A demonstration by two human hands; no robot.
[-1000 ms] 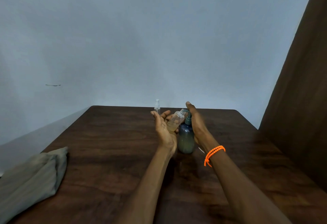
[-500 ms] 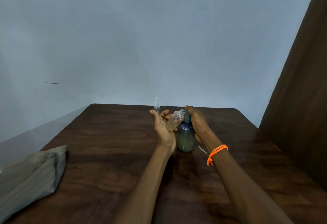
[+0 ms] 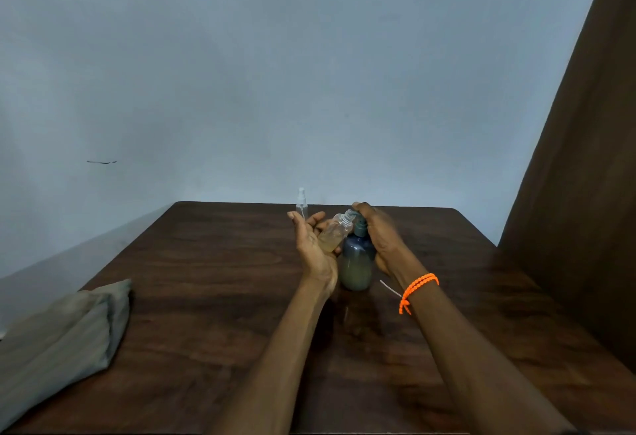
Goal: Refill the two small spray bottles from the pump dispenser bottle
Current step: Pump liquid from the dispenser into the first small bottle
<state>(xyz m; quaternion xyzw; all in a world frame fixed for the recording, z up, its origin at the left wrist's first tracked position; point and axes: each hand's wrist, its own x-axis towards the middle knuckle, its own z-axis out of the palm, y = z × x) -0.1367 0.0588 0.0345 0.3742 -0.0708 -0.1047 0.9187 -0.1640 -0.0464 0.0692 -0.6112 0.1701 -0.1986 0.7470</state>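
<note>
A dark blue-grey pump dispenser bottle stands upright on the wooden table, partly full of pale liquid. My right hand curls over its pump head from the right. My left hand holds a small clear spray bottle without its cap, tilted with its open neck up against the pump's nozzle; yellowish liquid fills its lower part. A second small clear spray bottle with its sprayer on stands upright farther back, just behind my left fingers.
A thin white tube lies on the table right of the pump bottle. A folded grey-green cloth rests at the table's left front. A pale wall rises behind, and a brown panel stands on the right.
My right hand's fingers have curled down further over the pump head. The tilted small bottle stays at the nozzle. The view has shifted slightly.
</note>
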